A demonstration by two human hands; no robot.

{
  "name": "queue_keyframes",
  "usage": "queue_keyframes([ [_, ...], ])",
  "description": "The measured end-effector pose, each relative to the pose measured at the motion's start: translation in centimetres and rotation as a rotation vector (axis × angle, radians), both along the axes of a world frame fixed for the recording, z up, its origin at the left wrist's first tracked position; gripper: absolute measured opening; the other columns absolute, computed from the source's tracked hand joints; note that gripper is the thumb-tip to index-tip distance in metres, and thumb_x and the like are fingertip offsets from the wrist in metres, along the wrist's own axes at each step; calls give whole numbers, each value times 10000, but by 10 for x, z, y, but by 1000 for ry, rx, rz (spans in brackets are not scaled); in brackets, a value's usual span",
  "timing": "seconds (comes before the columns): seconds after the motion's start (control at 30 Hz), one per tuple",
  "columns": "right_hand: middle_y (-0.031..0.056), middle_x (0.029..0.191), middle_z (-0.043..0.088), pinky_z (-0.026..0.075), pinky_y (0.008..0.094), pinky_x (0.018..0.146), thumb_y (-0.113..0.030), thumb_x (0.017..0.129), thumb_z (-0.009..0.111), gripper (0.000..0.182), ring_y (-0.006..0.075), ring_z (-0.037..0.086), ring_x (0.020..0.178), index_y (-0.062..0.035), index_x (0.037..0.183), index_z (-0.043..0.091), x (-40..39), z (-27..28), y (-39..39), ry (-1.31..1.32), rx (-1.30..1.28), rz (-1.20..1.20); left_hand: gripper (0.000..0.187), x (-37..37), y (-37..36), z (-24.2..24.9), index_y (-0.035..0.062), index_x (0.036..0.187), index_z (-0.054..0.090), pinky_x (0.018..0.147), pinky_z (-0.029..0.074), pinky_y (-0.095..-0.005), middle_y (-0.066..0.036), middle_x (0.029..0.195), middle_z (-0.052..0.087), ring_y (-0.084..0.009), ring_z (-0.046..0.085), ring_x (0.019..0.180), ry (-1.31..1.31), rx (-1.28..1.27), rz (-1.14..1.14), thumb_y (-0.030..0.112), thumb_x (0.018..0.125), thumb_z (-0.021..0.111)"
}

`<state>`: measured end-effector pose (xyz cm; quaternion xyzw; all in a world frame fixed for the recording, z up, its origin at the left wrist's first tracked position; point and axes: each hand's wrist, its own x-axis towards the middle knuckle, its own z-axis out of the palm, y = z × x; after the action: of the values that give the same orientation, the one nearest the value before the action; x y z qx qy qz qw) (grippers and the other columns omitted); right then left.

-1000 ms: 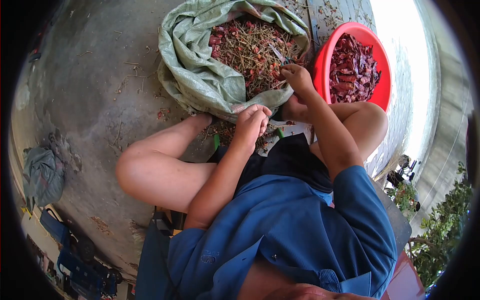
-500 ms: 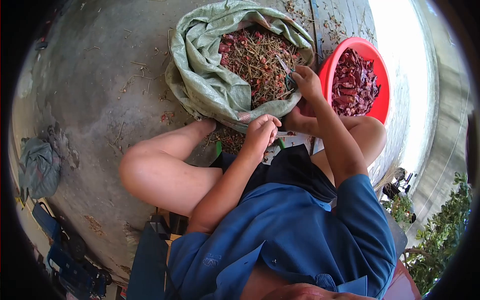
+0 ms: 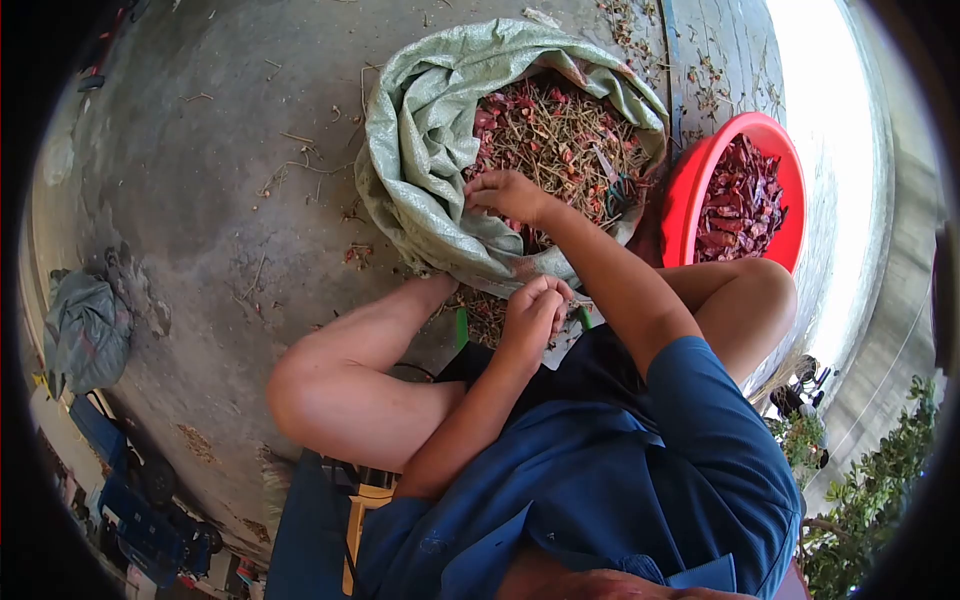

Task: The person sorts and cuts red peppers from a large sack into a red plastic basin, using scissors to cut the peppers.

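My right hand [image 3: 508, 196] reaches over the open mouth of a pale green woven sack [image 3: 420, 190], its fingers apart and pointing left, with nothing visible in them. Inside the sack is a heap of dried stalks and red chilli pieces [image 3: 560, 135]. Scissors [image 3: 606, 165] with teal handles lie on the heap's right side, apart from the hand. In front of my lap, near the sack's close edge, my left hand [image 3: 537, 308] is closed with its fingers curled. What it may hold is hidden.
A red plastic basin [image 3: 690, 200] of dried red chillies [image 3: 742, 200] stands right of the sack. Stalk scraps litter the concrete floor [image 3: 230, 240]. My bent legs flank the sack's near side. A dark grey bag [image 3: 88, 330] lies far left.
My right hand has let go of the scissors, which now lie on the heap, and has moved left across the sack. My left hand stays closed. The view has shifted slightly.
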<state>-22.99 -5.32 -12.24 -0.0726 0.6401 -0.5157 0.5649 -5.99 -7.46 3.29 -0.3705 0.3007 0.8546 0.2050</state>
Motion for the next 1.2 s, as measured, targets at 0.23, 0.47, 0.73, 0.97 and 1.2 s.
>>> queue_keyframes([
  [0.23, 111, 1090, 661, 513, 399, 925, -246, 834, 699, 291, 318, 630, 1058, -115, 1093, 685, -83, -5, -24, 1246, 423, 166, 111, -9, -7, 10, 28, 878, 584, 511, 325, -211, 22, 645, 481, -53, 412, 542, 15, 65, 46, 56, 884, 477],
  [0.47, 101, 1279, 611, 476, 421, 1001, -138, 856, 597, 408, 288, 536, 1253, -134, 1264, 600, -78, -29, -50, 1308, 614, 540, 114, -13, -16, 12, 20, 875, 590, 514, 333, -216, 18, 656, 488, -54, 421, 551, -11, 89, 53, 49, 885, 480],
  [0.73, 94, 1007, 719, 540, 357, 784, -144, 905, 638, 229, 279, 693, 878, -85, 1121, 684, -57, 0, 46, 656, 441, 71, 108, -9, -13, 16, 27, 899, 573, 522, 316, -216, 27, 635, 465, -54, 401, 549, 65, 120, 69, 56, 886, 470],
  [0.97, 55, 993, 676, 539, 285, 735, -132, 1017, 544, 94, 154, 694, 906, -89, 1073, 607, -46, 69, 88, -183, -34, -547, 100, -6, -5, 29, 34, 887, 577, 503, 324, -205, 30, 638, 478, -45, 415, 542, 105, 96, 43, 69, 888, 484],
  [1.2, 62, 1077, 683, 556, 329, 835, -90, 1010, 537, 123, 169, 685, 930, -84, 1111, 608, -36, 85, 125, -135, -126, -640, 101, 2, 20, 30, 34, 895, 575, 488, 320, -207, 31, 640, 479, -45, 411, 527, 158, 44, -20, 69, 894, 480],
])
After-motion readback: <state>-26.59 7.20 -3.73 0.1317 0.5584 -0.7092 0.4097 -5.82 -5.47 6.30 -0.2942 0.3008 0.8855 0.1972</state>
